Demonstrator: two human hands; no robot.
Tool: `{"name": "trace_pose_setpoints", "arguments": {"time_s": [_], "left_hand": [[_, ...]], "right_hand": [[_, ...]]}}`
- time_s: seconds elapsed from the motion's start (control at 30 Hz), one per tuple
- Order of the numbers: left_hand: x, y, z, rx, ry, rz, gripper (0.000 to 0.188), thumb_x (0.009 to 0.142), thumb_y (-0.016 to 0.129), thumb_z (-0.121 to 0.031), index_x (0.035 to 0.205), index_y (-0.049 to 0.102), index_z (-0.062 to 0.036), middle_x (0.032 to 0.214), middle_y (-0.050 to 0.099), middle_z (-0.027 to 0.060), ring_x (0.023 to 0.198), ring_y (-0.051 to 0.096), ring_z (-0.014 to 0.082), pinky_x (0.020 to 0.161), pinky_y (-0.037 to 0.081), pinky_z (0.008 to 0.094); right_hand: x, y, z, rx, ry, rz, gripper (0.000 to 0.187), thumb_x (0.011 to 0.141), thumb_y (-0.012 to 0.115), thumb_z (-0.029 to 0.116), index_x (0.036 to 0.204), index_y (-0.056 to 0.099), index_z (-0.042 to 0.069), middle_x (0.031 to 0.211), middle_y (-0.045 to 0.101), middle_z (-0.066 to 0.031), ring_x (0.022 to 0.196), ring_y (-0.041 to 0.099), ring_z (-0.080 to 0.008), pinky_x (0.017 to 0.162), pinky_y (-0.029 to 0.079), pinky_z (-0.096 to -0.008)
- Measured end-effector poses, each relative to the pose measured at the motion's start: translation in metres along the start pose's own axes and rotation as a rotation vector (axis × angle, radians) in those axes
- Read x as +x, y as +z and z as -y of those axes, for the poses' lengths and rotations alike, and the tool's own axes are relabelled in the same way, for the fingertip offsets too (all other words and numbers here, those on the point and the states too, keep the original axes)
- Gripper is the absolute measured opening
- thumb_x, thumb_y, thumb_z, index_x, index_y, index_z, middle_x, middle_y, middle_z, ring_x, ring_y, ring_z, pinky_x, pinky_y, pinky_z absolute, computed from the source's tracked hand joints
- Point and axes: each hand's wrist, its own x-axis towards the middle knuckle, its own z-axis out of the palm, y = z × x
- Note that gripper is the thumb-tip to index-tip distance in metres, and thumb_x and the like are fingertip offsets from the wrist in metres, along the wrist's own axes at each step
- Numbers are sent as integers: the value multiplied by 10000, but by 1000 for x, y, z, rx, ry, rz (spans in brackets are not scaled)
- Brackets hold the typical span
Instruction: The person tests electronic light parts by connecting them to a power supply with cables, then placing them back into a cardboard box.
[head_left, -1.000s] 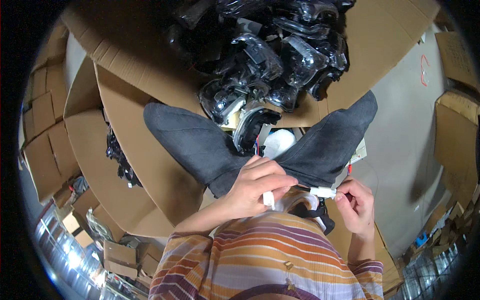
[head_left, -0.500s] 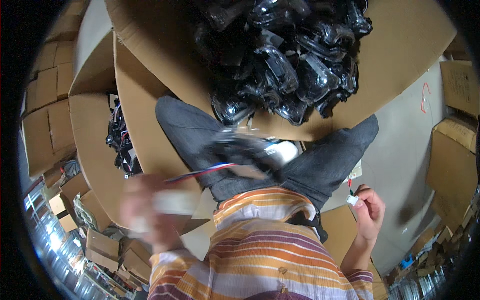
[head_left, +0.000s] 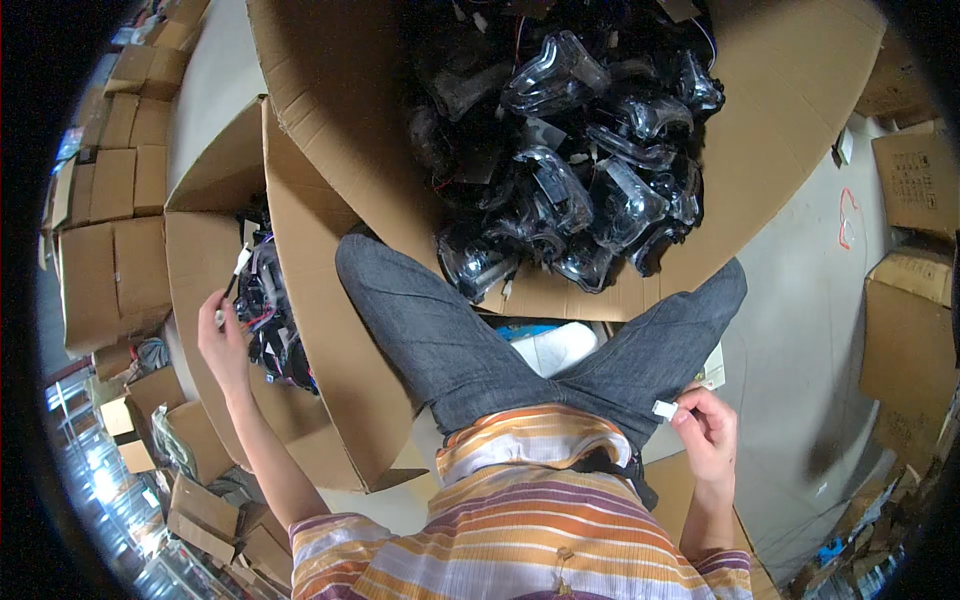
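Note:
My left hand [head_left: 222, 340] is over the left carton, its fingers closed around a black cable [head_left: 232, 284] that has a white piece at its upper end. A small white bit shows between the fingertips. Below it in the carton lies a heap of dark wired parts [head_left: 275, 310] with coloured wires. Beside my right thigh, my right hand [head_left: 708, 435] pinches a small white plug connector [head_left: 664, 409] between thumb and fingers. In front of my knees is a pile of clear and black lamp-like housings [head_left: 560, 190] in a big carton.
The big cardboard carton [head_left: 780, 150] stands open between and beyond my knees. The left carton's wall [head_left: 325, 330] rises beside my left leg. A white object [head_left: 556, 348] lies between my thighs. More cartons [head_left: 910, 335] stand at the right, others [head_left: 110, 275] at the far left.
My left hand has swung up and left to the left carton. The blurred dark wired part over my lap is gone from there. My right hand has shifted slightly left with the connector.

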Motion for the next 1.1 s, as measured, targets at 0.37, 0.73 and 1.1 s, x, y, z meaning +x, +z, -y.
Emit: {"name": "trace_pose_setpoints", "arguments": {"time_s": [0.37,0.73,1.1], "left_hand": [[-79,194,-95,-362,237,426,346,740,509,-165,981,441,74,1085,402,233,1025,380,339,890,286,340],[-26,301,-101,337,-10,1052,370,678,521,-285,980,542,-72,1035,515,104,957,496,236,749,418,368],[-48,298,-89,-234,-123,1001,388,620,546,-253,898,548,17,935,534,187,857,525,288,748,411,340]], "right_hand": [[17,15,1,-53,-21,89,33,680,485,-12,651,474,1,605,455,-24,517,399,-81,455,302,-195],[15,24,-17,21,37,115,91,710,456,-19,625,458,14,589,442,6,537,404,-56,481,327,-170],[22,35,4,-63,-84,180,57,744,475,28,690,487,16,640,455,4,595,397,-72,541,344,-195]]}}
